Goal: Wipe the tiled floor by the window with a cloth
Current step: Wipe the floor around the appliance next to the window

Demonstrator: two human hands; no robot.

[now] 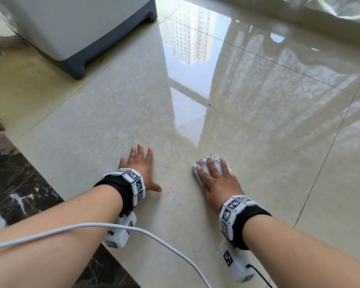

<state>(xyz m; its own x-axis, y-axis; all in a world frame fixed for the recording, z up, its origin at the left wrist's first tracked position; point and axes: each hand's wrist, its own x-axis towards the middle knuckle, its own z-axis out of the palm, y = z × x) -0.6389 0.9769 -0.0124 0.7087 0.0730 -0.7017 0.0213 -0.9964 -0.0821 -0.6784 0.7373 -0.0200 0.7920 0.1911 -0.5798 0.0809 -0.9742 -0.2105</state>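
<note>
Far left there's a dark marble strip [19, 183] and a grey appliance [81, 28] up top, neither really in play. The left hand [140, 171] is flat on the tiled floor [258, 121], fingers spread and straight, holding nothing. Looks like it's just propping the person up.

A bit to its right, well apart from it, is the cloth [216, 163]. It's a small white bunched wad sitting right under the right hand [216, 181], which presses down on it with straight fingers laid over the top. The wad pokes out ahead of the fingertips and off the thumb side. Can't really tell how much of it is tucked under the palm.

So the right hand is the one that wipes, obviously. The big shiny stretch toward the window reflection lies ahead and to the right of the cloth, running up to the curtain [320, 9]. I'd guess the next stroke pushes forward or sweeps right.
</note>
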